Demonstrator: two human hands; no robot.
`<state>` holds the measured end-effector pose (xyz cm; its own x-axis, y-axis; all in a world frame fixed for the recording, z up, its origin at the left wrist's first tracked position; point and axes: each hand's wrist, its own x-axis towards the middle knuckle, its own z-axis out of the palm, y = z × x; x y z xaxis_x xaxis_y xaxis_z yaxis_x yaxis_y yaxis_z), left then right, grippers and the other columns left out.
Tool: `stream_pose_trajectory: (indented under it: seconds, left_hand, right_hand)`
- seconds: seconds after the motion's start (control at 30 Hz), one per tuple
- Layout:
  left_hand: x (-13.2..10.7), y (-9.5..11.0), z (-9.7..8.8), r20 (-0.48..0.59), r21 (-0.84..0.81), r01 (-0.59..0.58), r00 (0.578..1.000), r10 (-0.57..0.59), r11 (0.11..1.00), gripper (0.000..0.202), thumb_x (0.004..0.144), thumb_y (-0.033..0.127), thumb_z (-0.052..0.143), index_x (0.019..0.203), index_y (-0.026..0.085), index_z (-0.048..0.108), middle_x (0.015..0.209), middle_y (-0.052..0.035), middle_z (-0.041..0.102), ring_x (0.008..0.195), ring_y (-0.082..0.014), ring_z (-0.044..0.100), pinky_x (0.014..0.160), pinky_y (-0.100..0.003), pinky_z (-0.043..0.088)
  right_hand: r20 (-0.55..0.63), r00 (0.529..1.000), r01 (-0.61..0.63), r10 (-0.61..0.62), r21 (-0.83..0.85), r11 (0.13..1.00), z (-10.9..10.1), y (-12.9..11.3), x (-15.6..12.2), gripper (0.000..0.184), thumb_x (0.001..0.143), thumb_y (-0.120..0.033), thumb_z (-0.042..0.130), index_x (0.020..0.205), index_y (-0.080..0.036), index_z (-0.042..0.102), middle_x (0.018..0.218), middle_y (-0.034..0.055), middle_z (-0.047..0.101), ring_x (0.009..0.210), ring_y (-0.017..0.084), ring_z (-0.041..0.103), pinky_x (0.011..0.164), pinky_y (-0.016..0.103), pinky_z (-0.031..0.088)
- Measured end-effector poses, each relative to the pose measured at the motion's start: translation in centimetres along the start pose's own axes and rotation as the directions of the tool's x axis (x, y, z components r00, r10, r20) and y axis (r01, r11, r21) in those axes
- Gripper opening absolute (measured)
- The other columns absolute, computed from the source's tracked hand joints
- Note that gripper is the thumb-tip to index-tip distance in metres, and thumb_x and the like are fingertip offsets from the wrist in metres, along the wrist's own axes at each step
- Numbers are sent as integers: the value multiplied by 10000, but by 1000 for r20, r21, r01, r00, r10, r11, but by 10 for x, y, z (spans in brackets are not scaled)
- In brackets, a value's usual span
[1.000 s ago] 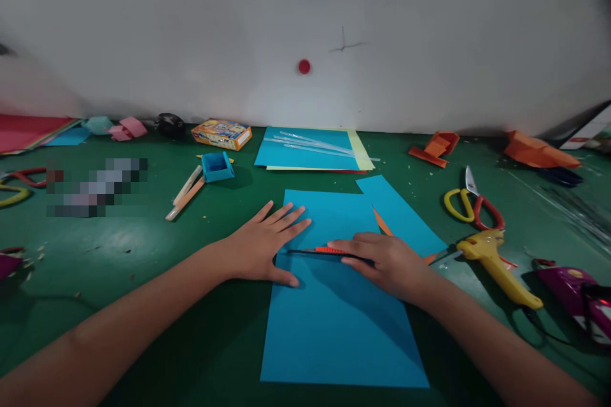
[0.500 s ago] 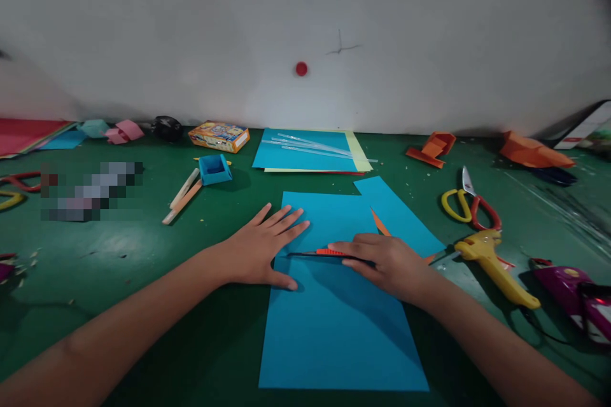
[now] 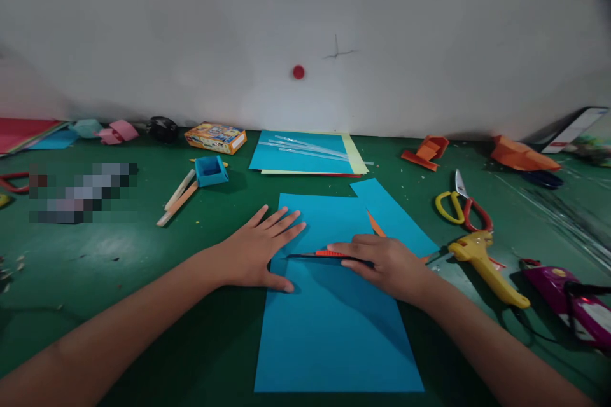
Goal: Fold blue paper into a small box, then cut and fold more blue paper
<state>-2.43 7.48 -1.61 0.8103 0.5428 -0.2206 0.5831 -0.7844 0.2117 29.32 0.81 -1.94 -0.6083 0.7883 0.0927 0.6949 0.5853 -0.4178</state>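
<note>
Head view: the hands are apart; the left hand (image 3: 260, 253) lies spread over the left edge of the blue sheet (image 3: 334, 343), which extends under both. The right hand (image 3: 382, 265) grips what looks like a craft knife (image 3: 329, 254), pointing leftward. Cutting or scoring seems in hand, calling for fingers kept clear. Beyond the left hand, printing on a box (image 3: 216, 138) is illegible.

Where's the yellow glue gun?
In the head view, the yellow glue gun lies on the right, between the right hand and the purple object, just below the scissors.
</note>
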Motion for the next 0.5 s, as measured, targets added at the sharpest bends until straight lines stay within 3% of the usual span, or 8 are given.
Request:
stream_pose_trajectory:
  seconds: [0.5]
  left_hand:
    - [0, -3, 4, -9, 18, -10, 1000, 11, 1000, 1161, 815, 945, 434, 1685, 294, 25, 1745, -81, -21, 1609, -388, -1, 1258, -639, -63]
  right_hand:
    - [32, 999, -25, 24, 40, 999, -8, 0, -2, 413, 1107, -429, 440, 1479, -326, 587, 1122, 63, 727, 943, 213, 670, 758, 310, 491]
